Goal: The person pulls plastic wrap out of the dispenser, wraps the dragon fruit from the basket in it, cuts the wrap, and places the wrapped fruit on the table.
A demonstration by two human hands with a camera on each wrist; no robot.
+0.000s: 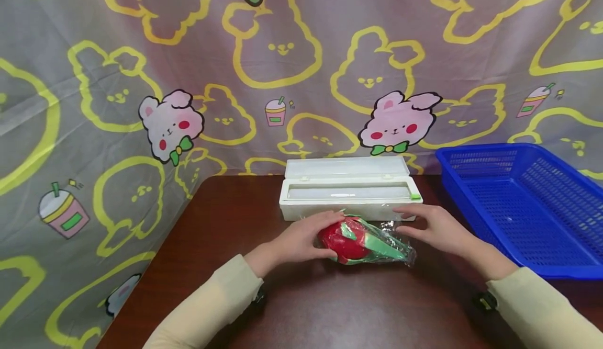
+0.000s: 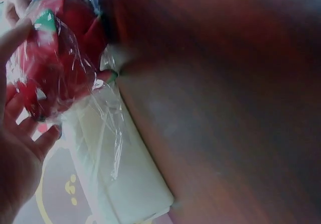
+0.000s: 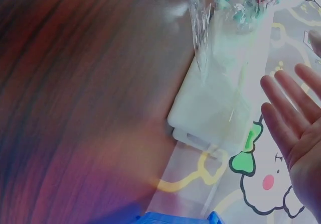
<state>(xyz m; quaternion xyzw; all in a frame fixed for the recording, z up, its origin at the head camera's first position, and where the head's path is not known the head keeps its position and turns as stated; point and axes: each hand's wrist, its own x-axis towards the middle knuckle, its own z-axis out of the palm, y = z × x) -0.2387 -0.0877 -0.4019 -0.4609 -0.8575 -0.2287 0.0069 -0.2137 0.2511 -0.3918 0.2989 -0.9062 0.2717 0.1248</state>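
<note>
In front of the white box [image 1: 350, 211], on the brown counter [image 1: 330, 307], a red-and-green fruit [image 1: 346, 240] wrapped in clear film [image 1: 409, 258] is held by the left hand [image 1: 298, 240], its fingers curved round one end. Near the box's right end, the right hand [image 1: 439, 228] is held with fingers well parted and nothing gripped. To the box's right a blue basket [image 1: 542, 207] is set, and behind the box a patterned curtain [image 1: 325, 24] is hung.
</note>
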